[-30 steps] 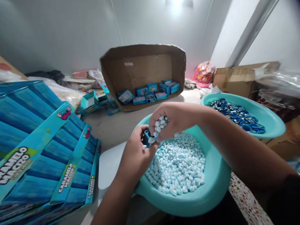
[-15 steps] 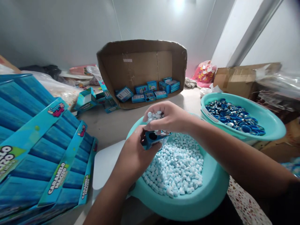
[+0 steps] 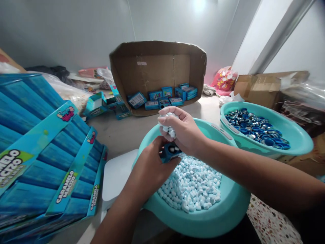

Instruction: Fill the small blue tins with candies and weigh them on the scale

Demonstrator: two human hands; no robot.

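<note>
My left hand [image 3: 154,166] is wrapped round a small blue candy box [image 3: 167,156], held over the near basin. White candies show in the round hole on the box's upper face. Just above it, my right hand [image 3: 184,127] is closed around a clump of small white candies [image 3: 167,128], some showing between the fingers and thumb. Below both hands, a turquoise basin [image 3: 203,225] holds a heap of pale blue and white candies [image 3: 195,186]. Part of the box is hidden behind my left fingers.
Blue display cartons [image 3: 50,162] stand on the left, beside a white flat-topped object [image 3: 118,176]. Behind, a cardboard box [image 3: 157,54] on its side contains several small blue boxes [image 3: 165,102]. A second turquoise basin [image 3: 299,145] at right holds blue and silver ring-like pieces [image 3: 256,127].
Candies now show in the box's hole, which was dark before. My right hand has closed tighter on its candies and lifted slightly off the box. The view has shifted a little.
</note>
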